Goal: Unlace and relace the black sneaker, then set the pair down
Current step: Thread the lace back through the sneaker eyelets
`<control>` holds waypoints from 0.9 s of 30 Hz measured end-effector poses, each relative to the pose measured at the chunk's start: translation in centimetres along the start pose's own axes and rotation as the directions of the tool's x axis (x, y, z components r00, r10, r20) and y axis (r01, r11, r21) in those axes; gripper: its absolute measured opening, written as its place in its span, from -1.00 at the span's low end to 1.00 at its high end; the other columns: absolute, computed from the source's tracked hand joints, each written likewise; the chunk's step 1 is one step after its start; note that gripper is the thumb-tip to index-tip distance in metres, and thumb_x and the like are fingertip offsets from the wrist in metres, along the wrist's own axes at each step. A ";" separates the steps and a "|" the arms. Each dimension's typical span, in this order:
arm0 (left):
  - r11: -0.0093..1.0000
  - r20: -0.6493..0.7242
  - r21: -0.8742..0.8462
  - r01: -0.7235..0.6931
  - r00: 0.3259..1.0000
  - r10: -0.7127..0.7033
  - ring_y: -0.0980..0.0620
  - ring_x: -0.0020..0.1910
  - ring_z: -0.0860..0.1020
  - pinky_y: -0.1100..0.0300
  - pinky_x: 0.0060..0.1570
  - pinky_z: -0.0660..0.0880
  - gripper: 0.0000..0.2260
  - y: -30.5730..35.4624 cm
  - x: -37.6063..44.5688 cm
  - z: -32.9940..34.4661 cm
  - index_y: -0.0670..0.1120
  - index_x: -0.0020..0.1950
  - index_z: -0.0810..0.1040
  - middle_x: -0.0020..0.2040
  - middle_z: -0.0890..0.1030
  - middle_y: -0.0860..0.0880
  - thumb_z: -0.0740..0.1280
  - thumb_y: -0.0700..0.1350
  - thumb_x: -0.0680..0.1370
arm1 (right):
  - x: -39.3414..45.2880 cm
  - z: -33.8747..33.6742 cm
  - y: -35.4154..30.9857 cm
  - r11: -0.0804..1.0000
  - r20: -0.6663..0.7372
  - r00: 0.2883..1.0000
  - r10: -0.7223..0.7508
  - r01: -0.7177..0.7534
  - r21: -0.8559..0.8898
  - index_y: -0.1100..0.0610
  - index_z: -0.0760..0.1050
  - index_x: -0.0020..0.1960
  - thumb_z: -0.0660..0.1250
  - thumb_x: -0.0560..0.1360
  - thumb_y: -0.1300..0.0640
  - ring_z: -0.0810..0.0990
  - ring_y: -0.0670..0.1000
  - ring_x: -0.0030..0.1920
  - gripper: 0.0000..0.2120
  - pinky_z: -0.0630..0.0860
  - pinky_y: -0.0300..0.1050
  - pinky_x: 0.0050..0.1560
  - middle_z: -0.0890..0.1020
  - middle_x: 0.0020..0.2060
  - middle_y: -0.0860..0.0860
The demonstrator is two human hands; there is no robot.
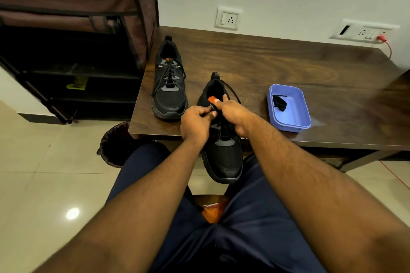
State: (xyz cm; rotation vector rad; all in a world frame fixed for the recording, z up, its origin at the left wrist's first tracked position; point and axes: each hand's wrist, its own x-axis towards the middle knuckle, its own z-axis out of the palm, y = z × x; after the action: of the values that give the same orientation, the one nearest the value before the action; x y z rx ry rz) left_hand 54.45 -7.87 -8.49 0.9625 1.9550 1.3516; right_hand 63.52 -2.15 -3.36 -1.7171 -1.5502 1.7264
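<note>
both hands work the black sneaker (224, 155) at the tabletop (288, 68) edge: left hand (195, 124) and right hand (233, 115) fingers pinched on its lace (231, 91).

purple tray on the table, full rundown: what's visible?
The lilac rectangular plastic tray has rounded corners and shallow walls. It sits flat on the dark wood-grain table, near the front edge, right of the black sneaker being laced. Inside, at its far end, lies a bundled black shoelace. No hand touches it.
</note>
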 end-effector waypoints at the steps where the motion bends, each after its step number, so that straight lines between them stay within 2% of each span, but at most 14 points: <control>1: 1.000 0.009 -0.026 0.015 1.000 -0.015 0.06 -0.03 0.63 0.03 0.05 0.58 -0.81 0.0 0.1 -0.1 -0.06 0.04 0.70 -0.02 0.68 0.01 0.52 -0.11 0.44 | -0.2 -0.1 0.1 0.999 0.016 1.000 -0.003 0.003 0.035 -0.11 -0.11 0.58 0.18 0.61 -0.10 0.52 0.10 0.25 -0.33 0.48 0.11 0.28 0.40 0.42 0.09; 4: 0.990 -0.028 -0.123 0.073 0.997 -0.077 0.11 -0.10 0.64 0.08 0.02 0.60 -0.81 0.2 -0.5 0.0 -0.01 0.01 0.69 -0.11 0.68 0.06 0.54 -0.12 0.42 | -0.2 -0.3 0.7 0.977 0.009 0.999 -0.034 0.031 0.210 -0.07 0.01 0.57 0.25 0.59 0.03 0.62 0.10 0.12 -0.35 0.56 0.12 0.18 0.50 0.33 0.06; 7: 0.993 -0.099 -0.118 0.007 0.995 -0.019 0.14 -0.09 0.62 0.15 0.02 0.58 -0.81 0.1 -1.2 0.4 -0.01 0.05 0.68 -0.09 0.67 0.07 0.50 -0.14 0.45 | -0.2 -0.3 1.3 0.954 -0.020 0.997 -0.071 0.074 0.292 0.01 0.15 0.55 0.29 0.57 0.15 0.61 0.07 0.13 -0.40 0.57 0.07 0.16 0.47 0.38 0.01; 9: 0.988 -0.107 -0.156 0.001 0.994 -0.018 0.12 -0.08 0.64 0.09 0.03 0.59 -0.88 0.2 -1.0 0.5 -0.02 0.00 0.70 -0.09 0.69 0.06 0.48 -0.14 0.48 | -0.2 -0.6 1.3 0.963 0.005 0.997 -0.078 0.074 0.259 0.05 0.25 0.51 0.27 0.59 0.14 0.54 0.05 0.25 -0.49 0.51 0.07 0.25 0.40 0.44 0.00; 11: 0.984 -0.106 -0.176 0.007 0.994 -0.026 0.09 -0.13 0.65 0.02 -0.04 0.61 -0.95 0.3 -0.6 0.4 -0.02 -0.07 0.69 -0.15 0.69 0.04 0.45 -0.15 0.50 | 0.0 -1.0 1.3 0.977 0.027 0.994 -0.104 0.097 0.192 0.13 0.33 0.45 0.24 0.61 0.12 0.46 0.04 0.34 -0.58 0.44 0.09 0.33 0.30 0.50 -0.05; 13: 0.980 -0.119 -0.199 0.013 0.992 -0.037 0.06 -0.19 0.64 0.07 -0.22 0.63 -0.95 0.5 -0.6 0.0 -0.03 -0.09 0.63 -0.18 0.65 0.02 0.40 -0.15 0.55 | 0.0 -1.4 1.4 0.988 0.040 0.992 -0.119 0.114 0.101 0.09 0.34 0.45 0.24 0.61 0.09 0.45 0.03 0.34 -0.58 0.41 0.10 0.36 0.28 0.50 -0.09; 15: 0.942 -0.182 -0.331 0.052 0.976 -0.118 0.07 -0.26 0.62 0.20 -0.43 0.58 -0.96 0.3 -0.6 -0.9 -0.06 -0.02 0.55 -0.15 0.61 -0.02 0.31 -0.17 0.61 | 0.2 -1.7 1.6 0.990 0.046 0.990 -0.137 0.138 -0.018 0.04 0.46 0.38 0.25 0.59 0.04 0.41 -0.01 0.36 -0.64 0.34 0.10 0.40 0.22 0.51 -0.17; 17: 0.869 -0.271 -0.490 0.067 0.936 -0.225 0.13 -0.33 0.60 0.26 -0.50 0.53 -0.94 0.0 -0.5 -2.6 -0.08 0.06 0.48 -0.13 0.59 -0.03 0.23 -0.14 0.65 | 0.4 -1.7 1.8 0.981 0.045 0.984 -0.170 0.174 -0.082 0.10 0.62 0.17 0.26 0.60 0.05 0.32 -0.04 0.43 -0.75 0.26 0.11 0.45 0.15 0.53 -0.22; 19: 0.821 -0.391 -0.571 0.030 0.869 -0.303 0.15 -0.39 0.58 0.25 -0.51 0.52 -0.90 -0.5 0.1 -5.1 -0.08 0.12 0.44 -0.15 0.59 -0.02 0.19 -0.08 0.67 | 0.3 -1.5 1.9 0.975 0.028 0.979 -0.203 0.205 -0.087 0.14 0.64 0.11 0.25 0.61 0.07 0.28 -0.04 0.46 -0.76 0.23 0.10 0.47 0.14 0.54 -0.20; 21: 0.793 -0.531 -0.609 -0.008 0.747 -0.400 0.14 -0.45 0.53 0.25 -0.55 0.47 -0.88 -1.2 1.0 -8.5 -0.07 0.10 0.44 -0.19 0.56 -0.02 0.17 -0.05 0.67 | 0.0 -1.4 2.0 0.971 0.013 0.975 -0.221 0.221 -0.093 0.15 0.65 0.11 0.26 0.61 0.08 0.28 -0.04 0.47 -0.76 0.22 0.09 0.48 0.14 0.54 -0.19; 23: 0.748 -0.594 -0.663 -0.020 0.622 -0.510 0.13 -0.49 0.47 0.25 -0.54 0.39 -0.88 -2.5 2.1 -11.4 -0.06 0.00 0.47 -0.24 0.54 -0.01 0.21 -0.05 0.66 | -0.2 -1.4 1.9 0.969 0.014 0.973 -0.230 0.230 -0.093 0.19 0.65 0.09 0.27 0.60 0.08 0.26 -0.04 0.47 -0.75 0.21 0.06 0.48 0.14 0.54 -0.17; 25: 0.723 -0.563 -0.689 0.046 0.594 -0.574 0.12 -0.49 0.43 0.22 -0.51 0.35 -0.87 -3.7 2.5 -12.2 -0.07 -0.07 0.50 -0.24 0.55 -0.04 0.25 -0.06 0.64 | -0.4 -1.4 1.7 0.967 -0.017 0.970 -0.241 0.238 -0.088 0.20 0.65 0.09 0.28 0.59 0.11 0.27 -0.03 0.47 -0.77 0.24 0.00 0.45 0.18 0.54 -0.11; 27: 0.735 -0.495 -0.657 0.168 0.640 -0.588 0.08 -0.41 0.47 0.25 -0.52 0.37 -0.89 -4.1 1.9 -11.0 -0.10 0.03 0.49 -0.12 0.58 -0.09 0.26 -0.06 0.64 | -0.7 -1.3 1.3 0.962 -0.114 0.955 -0.272 0.273 -0.013 0.18 0.62 0.18 0.29 0.58 0.20 0.44 -0.01 0.35 -0.77 0.40 -0.09 0.31 0.40 0.44 0.01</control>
State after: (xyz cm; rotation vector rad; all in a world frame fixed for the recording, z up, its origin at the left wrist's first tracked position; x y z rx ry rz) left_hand 43.82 -13.11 -8.88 -0.3314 1.8593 1.9988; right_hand 65.44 -2.56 -3.64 -1.4893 -1.6429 1.4677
